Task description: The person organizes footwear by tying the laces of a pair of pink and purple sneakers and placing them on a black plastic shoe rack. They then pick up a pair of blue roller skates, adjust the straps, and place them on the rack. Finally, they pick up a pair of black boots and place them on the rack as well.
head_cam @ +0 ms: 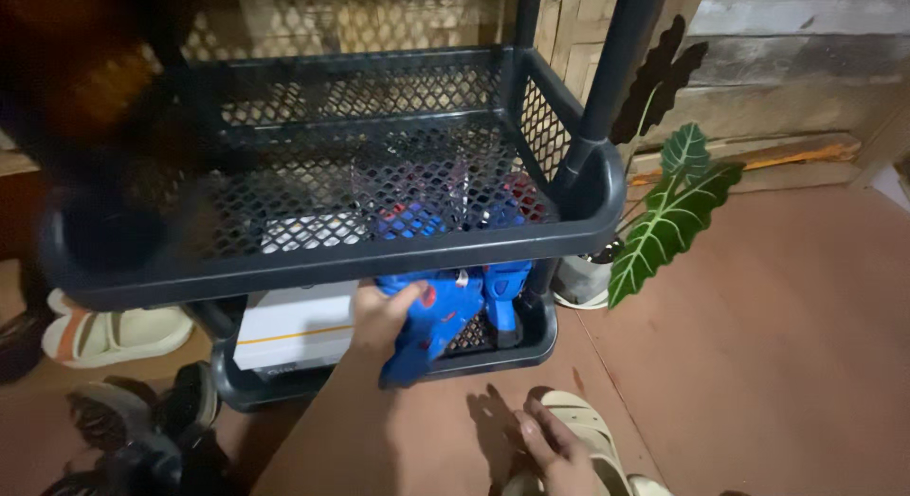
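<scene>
On the left, a white box [294, 325] sits in the lower tray of the dark mesh shelf rack [332, 259]. Just right of it, your left hand [379, 316] clasps a blue shoe [431, 325], its long axis tilted, one end pointing near-left and the other far-right into the tray. Farther right and nearer, your right hand [550, 449] rests open-fingered on a cream sandal [592, 439] on the floor.

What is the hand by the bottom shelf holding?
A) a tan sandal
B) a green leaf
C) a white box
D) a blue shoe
D: the left hand has its grip around a blue shoe at the lower shelf, beside the white box; the leaf and the sandal lie apart from it.
</scene>
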